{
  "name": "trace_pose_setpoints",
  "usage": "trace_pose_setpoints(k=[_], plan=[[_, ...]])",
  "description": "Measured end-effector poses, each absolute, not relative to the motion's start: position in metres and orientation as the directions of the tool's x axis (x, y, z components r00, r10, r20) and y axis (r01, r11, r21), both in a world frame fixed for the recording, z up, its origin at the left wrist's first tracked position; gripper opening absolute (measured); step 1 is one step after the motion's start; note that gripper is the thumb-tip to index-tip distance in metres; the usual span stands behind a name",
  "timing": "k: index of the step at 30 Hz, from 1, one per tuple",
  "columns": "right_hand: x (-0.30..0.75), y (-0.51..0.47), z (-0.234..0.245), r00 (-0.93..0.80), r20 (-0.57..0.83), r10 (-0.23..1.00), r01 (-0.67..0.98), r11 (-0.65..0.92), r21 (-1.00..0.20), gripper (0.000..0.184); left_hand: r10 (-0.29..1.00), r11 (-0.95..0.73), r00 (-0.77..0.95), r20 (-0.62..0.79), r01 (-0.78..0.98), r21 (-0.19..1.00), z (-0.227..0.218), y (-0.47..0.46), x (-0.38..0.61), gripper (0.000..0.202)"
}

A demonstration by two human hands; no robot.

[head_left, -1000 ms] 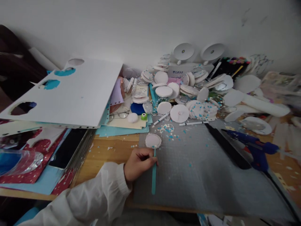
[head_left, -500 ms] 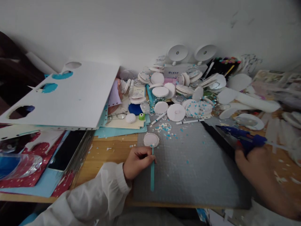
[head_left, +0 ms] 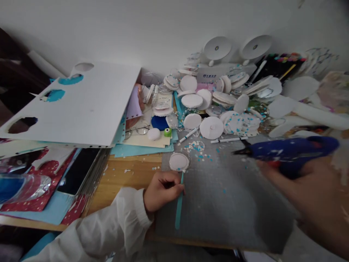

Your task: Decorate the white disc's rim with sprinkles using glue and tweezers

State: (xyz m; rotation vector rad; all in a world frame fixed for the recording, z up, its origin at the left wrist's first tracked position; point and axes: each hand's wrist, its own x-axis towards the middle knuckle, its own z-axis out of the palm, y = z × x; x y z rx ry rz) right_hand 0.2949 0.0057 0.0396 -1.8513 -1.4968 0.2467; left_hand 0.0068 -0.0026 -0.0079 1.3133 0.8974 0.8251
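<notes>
My left hand pinches a teal strip that looks like paper, over the left part of a grey cutting mat. Just beyond the fingers lies a small white disc, close to the strip's far end. My right hand grips a blue glue gun, raised above the mat's right side. Its dark nozzle points left. Tiny white and blue confetti pieces are scattered on the mat behind the white disc.
Many white discs pile up along the wall, with two pens before them. A large white board with cut-out holes leans over papers at left. A phone, eyeglasses and a green punch lie nearby.
My right hand has lifted the glue gun off the right side and brought it nearer, its nozzle now further left. My left hand keeps its pinch; the strip has tilted slightly. The view has shifted a little.
</notes>
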Motion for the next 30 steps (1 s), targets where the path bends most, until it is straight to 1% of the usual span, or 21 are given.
trace_pose_setpoints(k=[1,3,5,6,8,13,18,26,30], plan=[[0.282,0.007,0.036,0.259,0.278,0.925,0.769,-0.023,-0.639,0.03,0.895,0.078,0.44,-0.073,0.007,0.997,-0.008,-0.002,0.007,0.039],[0.263,0.01,0.025,0.116,0.33,0.937,0.778,0.121,-0.616,0.026,0.893,0.072,0.444,-0.07,0.013,0.997,-0.008,-0.002,0.007,0.04],[0.253,0.012,0.012,0.005,0.394,0.919,0.782,0.242,-0.575,0.031,0.89,0.072,0.452,-0.07,0.012,0.997,-0.009,-0.002,0.007,0.04],[0.251,0.013,0.006,-0.021,0.417,0.909,0.786,0.273,-0.555,0.034,0.885,0.076,0.459,-0.072,0.01,0.997,-0.01,-0.002,0.006,0.04],[0.25,0.013,-0.002,-0.039,0.42,0.907,0.801,0.279,-0.53,0.036,0.874,0.088,0.479,-0.085,0.018,0.996,-0.011,-0.003,0.006,0.037],[0.249,0.01,-0.004,-0.063,0.347,0.936,0.822,0.245,-0.513,0.032,0.862,0.104,0.494,-0.109,0.037,0.994,-0.013,-0.003,0.006,0.031],[0.247,0.007,-0.005,-0.095,0.37,0.924,0.845,0.271,-0.461,0.027,0.86,0.104,0.5,-0.105,0.029,0.994,-0.011,-0.002,0.006,0.03],[0.245,0.007,-0.009,-0.112,0.363,0.925,0.864,0.272,-0.424,0.033,0.859,0.116,0.499,-0.113,0.025,0.993,-0.01,-0.002,0.005,0.028],[0.245,0.008,-0.008,-0.14,0.375,0.917,0.861,0.3,-0.411,0.03,0.863,0.103,0.496,-0.102,0.026,0.994,-0.01,-0.002,0.006,0.029]])
